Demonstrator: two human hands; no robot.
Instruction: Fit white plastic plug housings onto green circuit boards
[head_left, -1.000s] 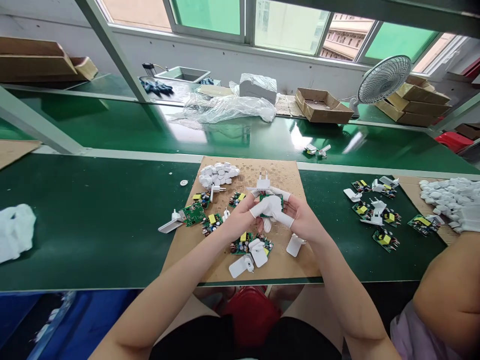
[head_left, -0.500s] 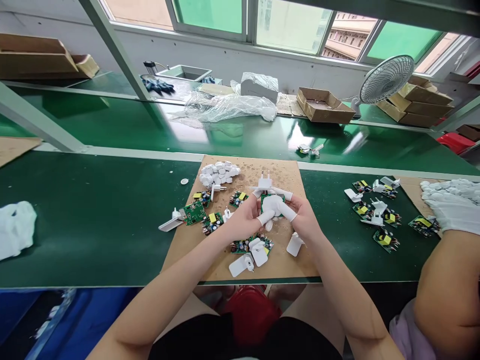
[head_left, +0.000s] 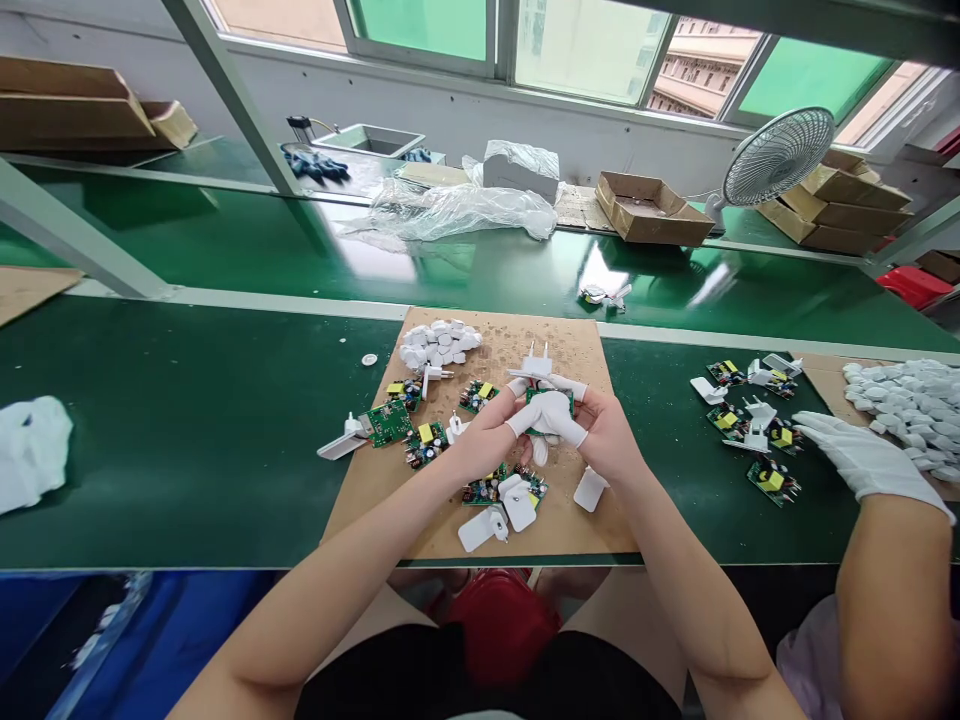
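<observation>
Both my hands, with white covers on several fingers, meet over a sheet of cardboard (head_left: pixel 577 350). My left hand (head_left: pixel 501 422) and my right hand (head_left: pixel 598 418) are closed round a green circuit board (head_left: pixel 531 396) joined to a white plug cover (head_left: pixel 535 366), whose two pins point away from me. My fingers hide most of the board. Below them lie circuit boards (head_left: pixel 484 490) and white plug covers (head_left: pixel 517 503). One more plug cover (head_left: pixel 590 489) sits beneath my right wrist. Further boards (head_left: pixel 426 445) lie left of my left hand.
A heap of small white pieces (head_left: pixel 439 344) sits at the cardboard's far left corner. To the right, a co-worker's gloved hand (head_left: pixel 862 455) is beside several boards (head_left: pixel 772 480) and another white heap (head_left: pixel 911 410). Farther back stand an open carton (head_left: pixel 652 225) and a fan (head_left: pixel 780 155).
My hands stay on the board and plug cover, with thumbs slightly shifted. The co-worker's gloved hand has moved left, off the white heap. Parts on the far green surface have shifted left.
</observation>
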